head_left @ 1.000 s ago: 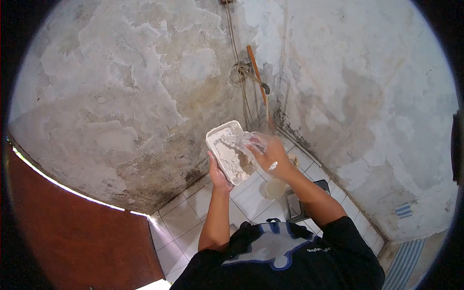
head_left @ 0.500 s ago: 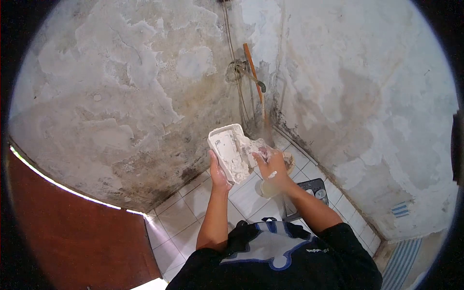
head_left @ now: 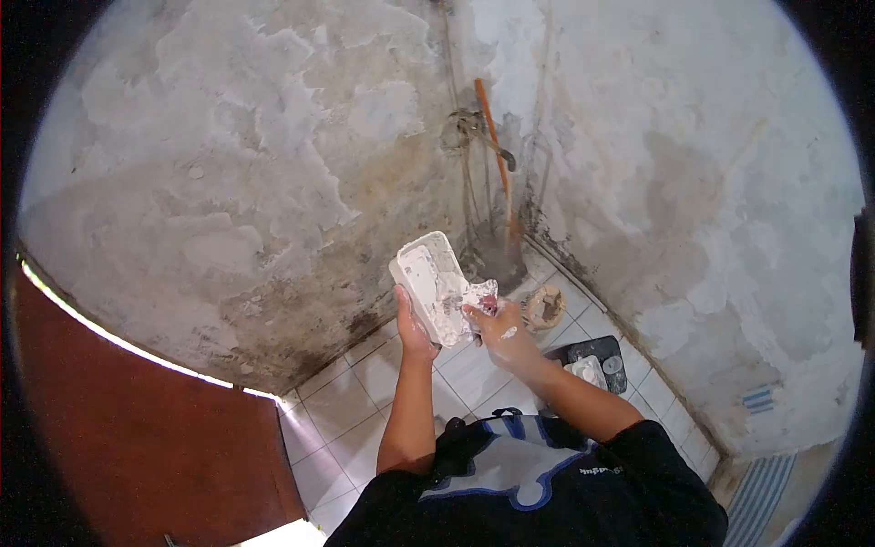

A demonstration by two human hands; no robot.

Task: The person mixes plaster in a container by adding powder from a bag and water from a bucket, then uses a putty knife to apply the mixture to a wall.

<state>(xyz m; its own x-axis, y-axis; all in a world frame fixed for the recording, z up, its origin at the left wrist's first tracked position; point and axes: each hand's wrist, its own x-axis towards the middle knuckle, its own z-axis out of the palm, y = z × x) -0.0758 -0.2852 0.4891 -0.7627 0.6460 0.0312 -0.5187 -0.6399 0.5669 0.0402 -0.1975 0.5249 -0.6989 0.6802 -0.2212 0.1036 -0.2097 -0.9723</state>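
My left hand (head_left: 415, 328) is wrapped round the lower side of a white rectangular tub (head_left: 405, 271), which is tilted. Creamy white putty (head_left: 448, 321) coats the tub's inside and gathers thickest at its near end. In my right hand (head_left: 503, 334) is a putty-smeared scraper (head_left: 479, 294), its blade over the tub's right edge, close to the putty. The fingers cover most of its handle. A white smear shows on the back of my right hand.
Beyond the tub, an orange-handled tool (head_left: 488, 114) leans in the corner beside a wall tap (head_left: 507, 160). On the tiled floor (head_left: 339, 409) stand a crusted round container (head_left: 547, 307) and a black case (head_left: 605, 348). A brown door (head_left: 137, 419) is at left.
The scraper has turned and come in towards the tub with my right hand, which has shifted slightly down and left. The view has swung a little, uncovering the round container.
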